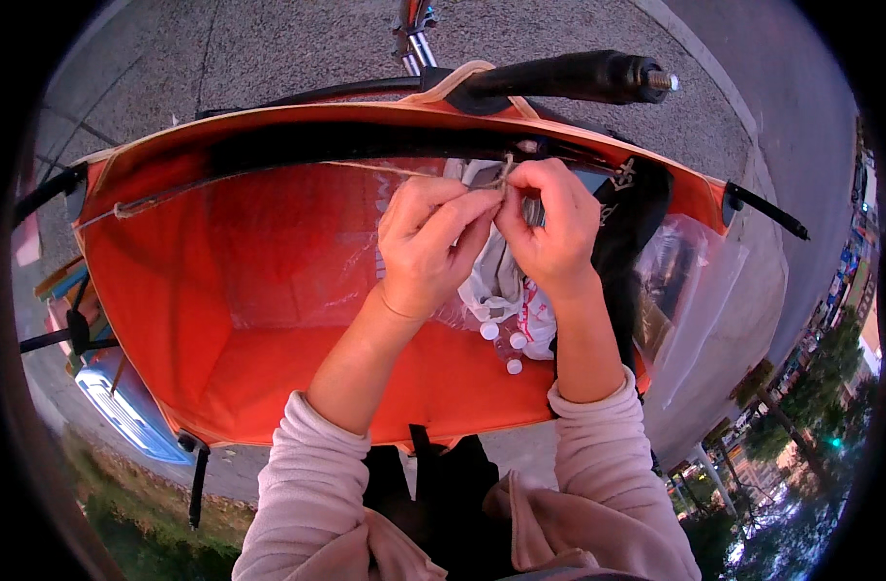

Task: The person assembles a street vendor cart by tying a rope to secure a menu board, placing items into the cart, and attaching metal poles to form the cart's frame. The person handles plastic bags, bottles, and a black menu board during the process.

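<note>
You work over the big orange cloth bin (259,382), and its middle is the middle of your clock. Your left hand (426,232) and your right hand (556,228) meet near 1 o'clock, by the far edge. Each grip is pinched, thumb and finger together, on the thin tan string (380,168). The string goes from your fingertips toward 9 o'clock, along the far wall. At 3 o'clock, below your hands, sits a crumpled white plastic bag (491,281). Little clear bottles with round white caps (515,366) lie just beside it, at 4 o'clock. A soft black bag with white marks (639,215) is at 2 o'clock. Outside the bin, a blue plastic box (123,407) is at 8 o'clock.
</note>
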The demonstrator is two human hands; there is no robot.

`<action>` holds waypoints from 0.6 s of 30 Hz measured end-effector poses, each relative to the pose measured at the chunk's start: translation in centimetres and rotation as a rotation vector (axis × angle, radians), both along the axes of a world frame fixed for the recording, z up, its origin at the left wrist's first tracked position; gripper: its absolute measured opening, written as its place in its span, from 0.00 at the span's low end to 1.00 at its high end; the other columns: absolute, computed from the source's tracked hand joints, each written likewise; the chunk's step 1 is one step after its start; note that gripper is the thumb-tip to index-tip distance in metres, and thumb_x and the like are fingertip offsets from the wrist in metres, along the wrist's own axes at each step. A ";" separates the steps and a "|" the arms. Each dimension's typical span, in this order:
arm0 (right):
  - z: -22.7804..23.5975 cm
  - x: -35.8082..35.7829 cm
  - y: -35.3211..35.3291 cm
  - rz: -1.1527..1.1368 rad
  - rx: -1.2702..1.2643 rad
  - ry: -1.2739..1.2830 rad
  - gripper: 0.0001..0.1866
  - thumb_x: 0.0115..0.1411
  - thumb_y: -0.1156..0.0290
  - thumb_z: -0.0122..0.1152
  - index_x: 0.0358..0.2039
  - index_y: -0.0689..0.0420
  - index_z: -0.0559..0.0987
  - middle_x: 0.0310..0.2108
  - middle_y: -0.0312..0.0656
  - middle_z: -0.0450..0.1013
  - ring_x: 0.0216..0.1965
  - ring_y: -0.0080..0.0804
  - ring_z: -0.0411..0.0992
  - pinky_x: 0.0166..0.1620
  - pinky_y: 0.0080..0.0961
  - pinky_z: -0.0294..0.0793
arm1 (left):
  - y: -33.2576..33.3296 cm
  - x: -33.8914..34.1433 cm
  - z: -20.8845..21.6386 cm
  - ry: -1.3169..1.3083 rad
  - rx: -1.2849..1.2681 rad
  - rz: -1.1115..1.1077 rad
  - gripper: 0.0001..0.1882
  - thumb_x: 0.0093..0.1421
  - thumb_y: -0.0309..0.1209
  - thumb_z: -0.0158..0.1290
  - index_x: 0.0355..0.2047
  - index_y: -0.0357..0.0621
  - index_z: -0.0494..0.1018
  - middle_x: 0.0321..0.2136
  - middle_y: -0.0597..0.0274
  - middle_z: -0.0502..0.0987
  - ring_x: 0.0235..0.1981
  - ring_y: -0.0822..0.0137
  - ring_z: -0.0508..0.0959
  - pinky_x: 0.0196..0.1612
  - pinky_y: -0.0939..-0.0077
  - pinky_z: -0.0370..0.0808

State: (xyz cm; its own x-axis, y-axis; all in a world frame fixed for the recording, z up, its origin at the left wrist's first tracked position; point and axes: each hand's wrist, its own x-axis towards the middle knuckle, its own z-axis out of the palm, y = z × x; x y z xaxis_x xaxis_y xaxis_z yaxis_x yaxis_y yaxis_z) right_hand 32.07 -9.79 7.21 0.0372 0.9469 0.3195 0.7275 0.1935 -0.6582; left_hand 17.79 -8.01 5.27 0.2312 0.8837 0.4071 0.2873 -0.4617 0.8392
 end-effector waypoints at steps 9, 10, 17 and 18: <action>0.8 -0.2 -0.4 -0.070 -0.084 0.216 0.11 0.43 0.84 0.57 0.27 0.60 0.68 0.21 0.41 0.66 0.22 0.32 0.69 0.27 0.22 0.69 | 1.2 0.4 1.0 -0.023 -0.332 -0.066 0.07 0.52 0.21 0.55 0.33 0.38 0.76 0.27 0.57 0.77 0.23 0.73 0.75 0.27 0.83 0.72; 0.9 -0.1 -0.4 -0.061 -0.093 0.218 0.10 0.43 0.84 0.57 0.27 0.60 0.68 0.22 0.41 0.66 0.22 0.32 0.68 0.27 0.22 0.69 | 1.2 0.5 1.4 -0.025 -0.386 -0.088 0.07 0.52 0.21 0.55 0.33 0.37 0.76 0.28 0.58 0.78 0.23 0.74 0.75 0.27 0.84 0.71; 1.1 0.8 -0.4 0.002 -0.157 0.252 0.09 0.45 0.83 0.56 0.27 0.60 0.69 0.22 0.39 0.67 0.21 0.30 0.68 0.25 0.20 0.68 | 0.3 1.0 1.8 -0.354 -0.897 -0.133 0.08 0.56 0.21 0.53 0.37 0.35 0.74 0.30 0.66 0.77 0.27 0.81 0.73 0.30 0.88 0.71; 1.1 0.8 -0.4 0.005 -0.163 0.250 0.09 0.45 0.83 0.56 0.27 0.59 0.69 0.22 0.39 0.67 0.21 0.29 0.68 0.25 0.20 0.68 | 0.2 1.1 1.8 -0.404 -0.933 -0.112 0.08 0.56 0.21 0.53 0.37 0.34 0.74 0.30 0.65 0.77 0.28 0.81 0.74 0.30 0.88 0.71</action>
State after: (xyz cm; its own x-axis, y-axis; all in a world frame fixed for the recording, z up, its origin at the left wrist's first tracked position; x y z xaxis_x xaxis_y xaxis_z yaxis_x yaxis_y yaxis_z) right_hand 32.84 -10.17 8.29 0.0908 0.9853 0.1445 0.5383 0.0735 -0.8395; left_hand 18.87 -7.82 7.06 0.3301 0.8700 -0.3662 -0.1014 0.4184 0.9026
